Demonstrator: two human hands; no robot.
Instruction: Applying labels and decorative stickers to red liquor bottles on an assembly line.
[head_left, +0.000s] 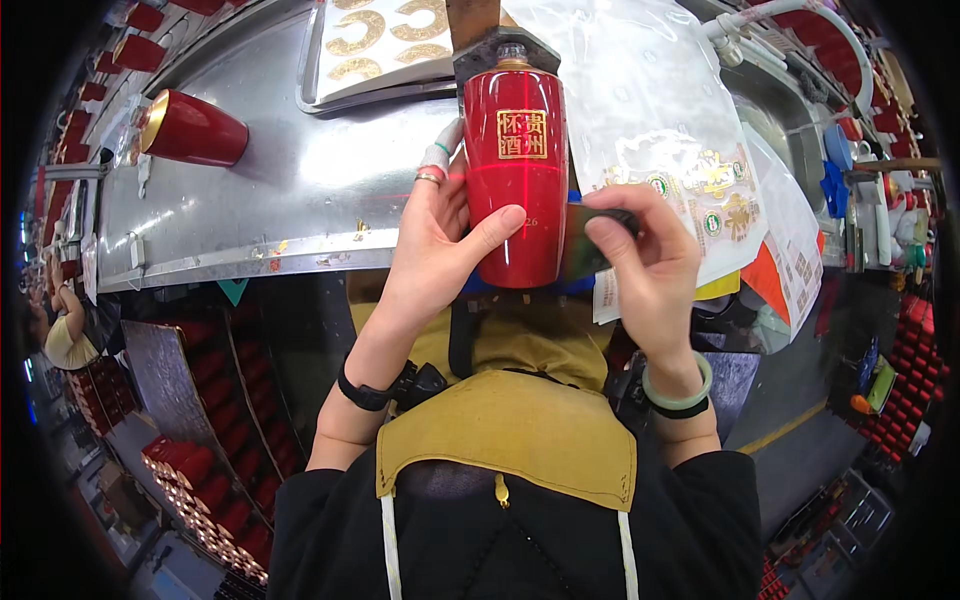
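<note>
My left hand (440, 225) is closed around the left side of a glossy red bottle (515, 190), its thumb lying across the front. The bottle lies with its neck away from me, and gold square lettering and a thin red light line show on its face. Its clear-topped neck sits at a dark angular rest (470, 65). Close by the bottle's lower right side, my right hand (650, 250) pinches a flat dark scraper-like piece (588, 240) with a black grip. Whether that piece touches the bottle I cannot tell.
A metal tray (310, 85) at the back holds a white sheet of gold curved stickers. Another red bottle (200, 128) lies on the steel table (330, 190) at left. Translucent plastic sheets (640, 100) cover the right side, near a white pipe (790, 10). Red bottles crowd racks below.
</note>
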